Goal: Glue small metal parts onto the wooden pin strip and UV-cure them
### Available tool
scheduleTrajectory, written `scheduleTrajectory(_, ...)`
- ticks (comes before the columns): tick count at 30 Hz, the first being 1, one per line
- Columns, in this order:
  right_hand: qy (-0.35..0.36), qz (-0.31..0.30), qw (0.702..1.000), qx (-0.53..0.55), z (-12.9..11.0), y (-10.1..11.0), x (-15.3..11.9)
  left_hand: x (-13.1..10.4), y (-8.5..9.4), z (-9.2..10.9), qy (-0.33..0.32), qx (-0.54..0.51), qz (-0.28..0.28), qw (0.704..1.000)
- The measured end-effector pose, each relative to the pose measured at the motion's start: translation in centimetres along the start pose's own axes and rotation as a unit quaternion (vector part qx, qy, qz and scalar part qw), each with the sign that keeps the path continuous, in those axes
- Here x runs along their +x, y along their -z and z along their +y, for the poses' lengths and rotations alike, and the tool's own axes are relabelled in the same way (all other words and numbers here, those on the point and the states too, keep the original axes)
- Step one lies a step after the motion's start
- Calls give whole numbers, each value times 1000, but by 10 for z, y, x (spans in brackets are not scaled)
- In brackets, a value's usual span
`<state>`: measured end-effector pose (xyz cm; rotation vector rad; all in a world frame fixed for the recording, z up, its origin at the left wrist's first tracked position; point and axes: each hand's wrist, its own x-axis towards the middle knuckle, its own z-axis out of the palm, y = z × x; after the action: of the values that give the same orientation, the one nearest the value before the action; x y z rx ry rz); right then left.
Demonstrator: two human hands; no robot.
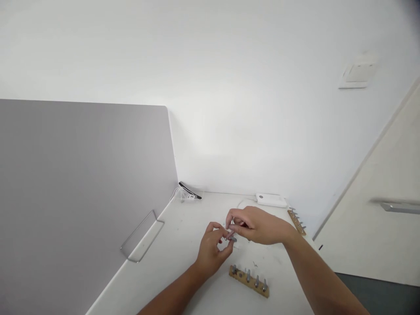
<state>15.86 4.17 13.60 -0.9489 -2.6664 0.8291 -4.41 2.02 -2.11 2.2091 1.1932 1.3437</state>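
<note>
- Left hand (210, 250): your thumb and index finger pinch the small grey piece (233, 239); the fingertips hide part of it.
- Right hand (262, 225): your thumb and index finger are close together just over the piece; you cannot tell whether they clamp anything.
- Handling, as judged: keep the left pinch steady and low, let the right fingertips make the small adjustments, and leave the grey end uncovered so you can watch alignment. Light pressure seems best; so small a part could slip.
- Orientation: the piece's visible long axis runs roughly sideways across your view, its exposed grey end pointing right, slightly toward you. Exact tilt unclear.
- Position: the piece is between your hands, beyond the near wooden strip (252, 284) with its grey pegs (257, 281).
- Farther out: a second wooden strip (297, 223) lies at the table's right edge, near a white box (271, 201).
</note>
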Motion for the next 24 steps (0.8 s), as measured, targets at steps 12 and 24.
scheduleTrajectory(12, -93, -15, 994, -55, 27, 2, -1, 0, 0, -5, 19, 3, 8, 1000)
scheduleTrajectory(24, -29, 57, 998, -10, 10, 3, 4, 1, 0, -4, 20, 6, -4, 1000)
